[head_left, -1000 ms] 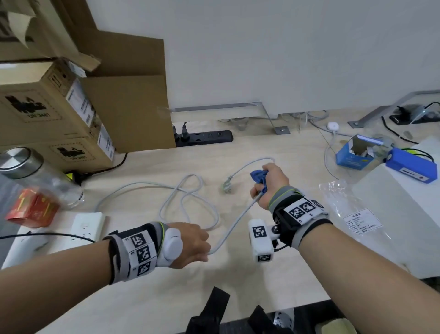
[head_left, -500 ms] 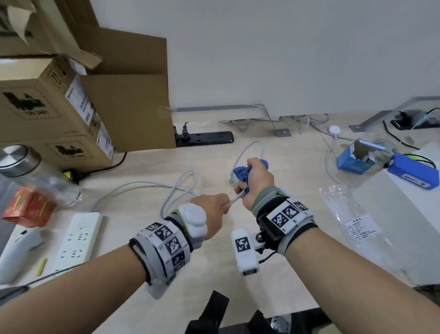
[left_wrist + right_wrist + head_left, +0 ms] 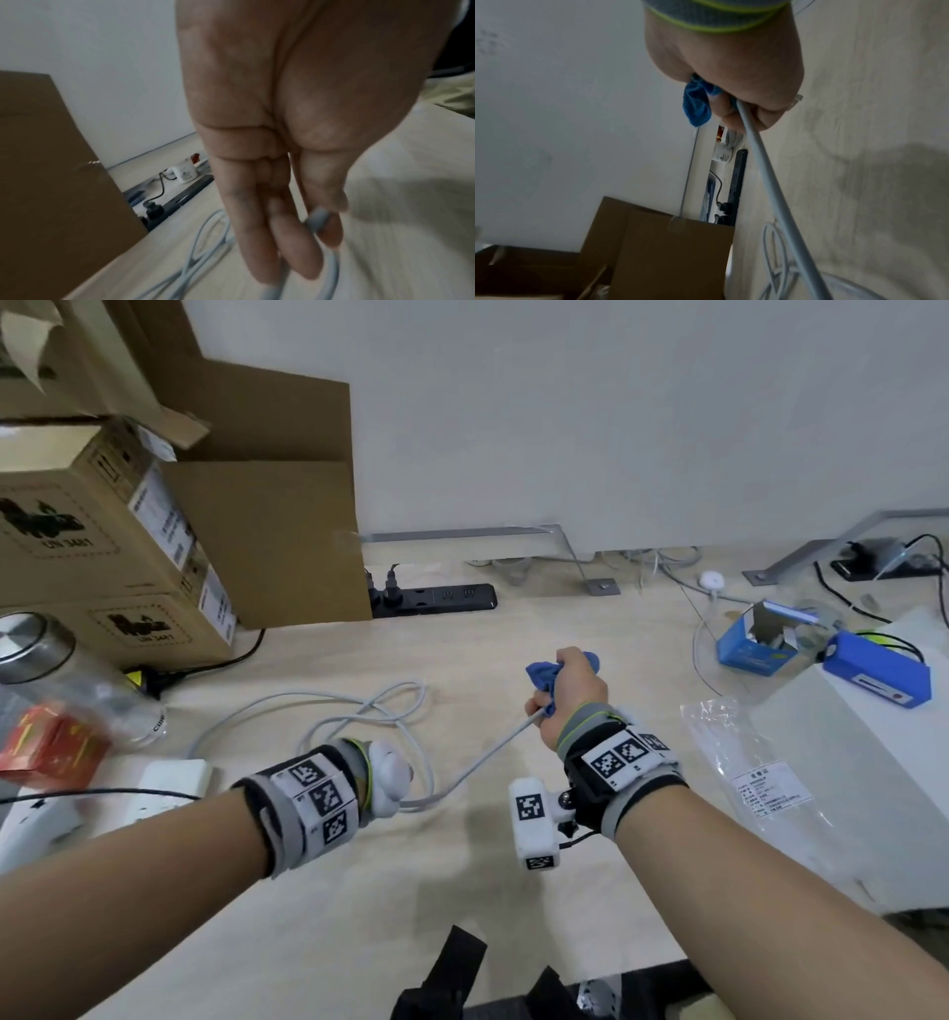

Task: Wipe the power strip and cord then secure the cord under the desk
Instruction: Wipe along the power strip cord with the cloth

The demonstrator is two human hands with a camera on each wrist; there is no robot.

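Observation:
A grey cord (image 3: 477,762) stretches taut between my two hands above the pale desk (image 3: 513,891). My right hand (image 3: 562,683) is a fist round a blue cloth (image 3: 542,675) wrapped over the cord; the right wrist view shows the cloth (image 3: 698,105) and the cord (image 3: 759,162) leaving the fist. In the left wrist view my left hand (image 3: 312,225) points down and pinches the cord (image 3: 318,219) between thumb and fingers. The rest of the cord lies in loops (image 3: 390,706). The white power strip (image 3: 177,775) lies at the lower left, partly behind my left forearm. The plug is hidden.
Cardboard boxes (image 3: 102,546) stand at the back left, with a black power strip (image 3: 452,598) beside them by the wall. A metal-lidded jar (image 3: 31,644) and a red box (image 3: 51,747) sit at the left. On the right are a blue carton (image 3: 755,649), a blue pack (image 3: 878,675) and a plastic bag (image 3: 744,762).
The hands were close together half a second ago. Now the left hand has dropped back toward me holding the cord, and the right hand with the cloth has slid away along it.

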